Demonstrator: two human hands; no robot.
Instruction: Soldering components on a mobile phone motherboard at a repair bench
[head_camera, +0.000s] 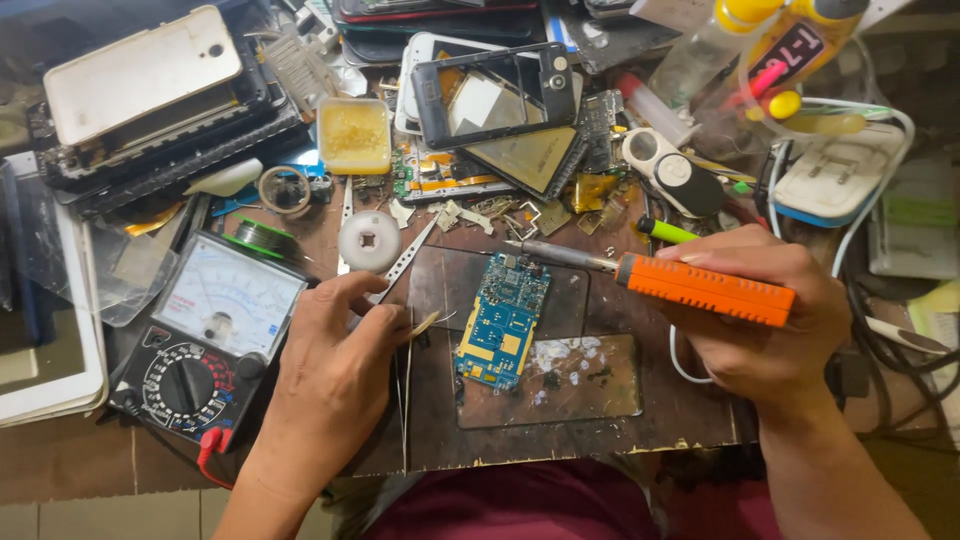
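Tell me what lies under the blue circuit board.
The blue circuit board lies on a dark glass panel smeared with white residue, on the wooden bench; the surface directly beneath the board is hidden.

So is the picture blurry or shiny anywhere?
Head view: the blue circuit board looks fairly sharp; the meter's white dial is bright but readable; the right hand with the orange soldering iron is slightly soft; the corners are dim.

Cluttered dark wooden workbench, tiled floor

A yellow bottle with a dark label stands top right; a white meter dial lies left.
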